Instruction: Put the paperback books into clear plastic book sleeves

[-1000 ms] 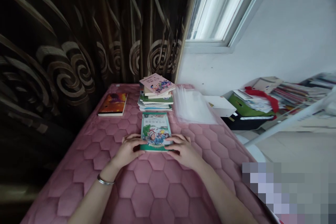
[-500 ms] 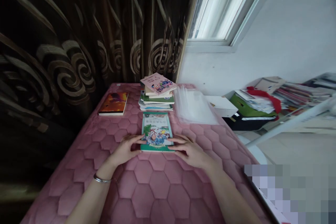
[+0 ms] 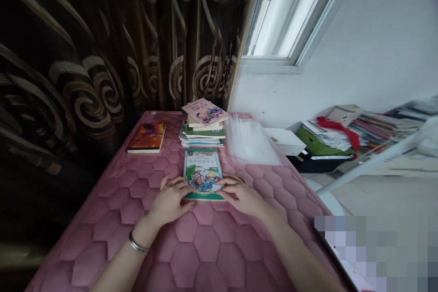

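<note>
A green children's book (image 3: 202,172) with a cartoon cover lies flat on the pink quilted surface (image 3: 191,242). My left hand (image 3: 171,200) rests at its near left corner, fingers spread and touching the cover's edge. My right hand (image 3: 241,195) lies at the near right corner, fingers stretched out against that edge. A silver bracelet (image 3: 137,243) sits on my left wrist.
A stack of books (image 3: 203,125) stands just beyond the green one. An orange book (image 3: 147,137) lies at the far left. A pile of clear plastic sleeves (image 3: 251,142) lies at the far right. Dark patterned curtains hang behind; boxes and papers clutter the floor at right.
Both hands stay at the book's near corners. My left hand has shifted slightly nearer and rightward under the corner. The book has hardly moved.
</note>
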Action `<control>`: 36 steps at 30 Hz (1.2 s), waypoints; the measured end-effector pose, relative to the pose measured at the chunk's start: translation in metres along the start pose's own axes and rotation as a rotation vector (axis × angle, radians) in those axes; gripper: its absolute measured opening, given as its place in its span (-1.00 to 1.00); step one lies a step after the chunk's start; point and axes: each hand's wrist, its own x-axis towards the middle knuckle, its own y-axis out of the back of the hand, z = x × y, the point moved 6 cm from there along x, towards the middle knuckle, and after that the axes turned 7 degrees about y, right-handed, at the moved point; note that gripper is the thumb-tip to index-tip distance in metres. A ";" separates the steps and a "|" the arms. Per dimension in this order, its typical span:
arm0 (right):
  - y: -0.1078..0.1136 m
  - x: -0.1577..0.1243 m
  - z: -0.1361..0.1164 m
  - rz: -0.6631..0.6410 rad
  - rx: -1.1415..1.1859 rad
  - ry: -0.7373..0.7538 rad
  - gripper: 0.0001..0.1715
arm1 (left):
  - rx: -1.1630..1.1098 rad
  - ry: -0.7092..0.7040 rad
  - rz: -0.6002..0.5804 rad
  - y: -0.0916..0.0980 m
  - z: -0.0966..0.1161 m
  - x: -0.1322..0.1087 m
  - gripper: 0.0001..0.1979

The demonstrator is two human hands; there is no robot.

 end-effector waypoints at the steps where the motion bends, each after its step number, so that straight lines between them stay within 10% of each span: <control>1: 0.000 0.007 0.001 0.018 -0.021 0.002 -0.74 | 0.041 -0.020 0.003 -0.002 0.009 0.001 -0.66; 18: -0.019 0.156 0.076 -0.237 -0.353 -0.342 -0.57 | 0.498 -0.314 0.152 -0.019 0.036 0.007 -0.86; 26: 0.004 0.110 0.098 -0.272 -0.338 -0.576 -0.61 | 0.659 -0.511 0.273 -0.007 0.006 0.000 -0.82; 36: -0.001 0.025 0.090 0.020 -0.202 -0.701 -0.62 | 0.379 -0.181 0.094 -0.004 -0.077 0.070 -0.65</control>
